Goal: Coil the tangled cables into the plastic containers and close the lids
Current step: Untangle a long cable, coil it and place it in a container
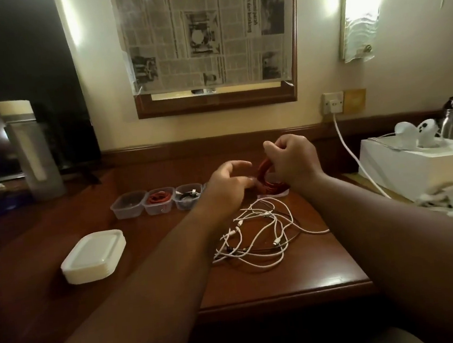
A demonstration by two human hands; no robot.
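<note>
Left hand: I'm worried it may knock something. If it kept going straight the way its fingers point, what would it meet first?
Probably the red cable coil that the right hand holds up: the left hand has its fingers aimed at it. Depth is unclear from this one view.

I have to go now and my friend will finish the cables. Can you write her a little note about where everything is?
Right hand: holds the red cable coil upright over a container that is mostly hidden behind the hands.
Left hand: its fingers are loosely curled beside the coil; whether they touch it cannot be told.
Done: one container already has a red cable in it, and another has dark and white cable. The leftmost container looks empty.
Left: the tangle of white and black cables on the desk, and all lids, which sit stacked at the left.
</note>
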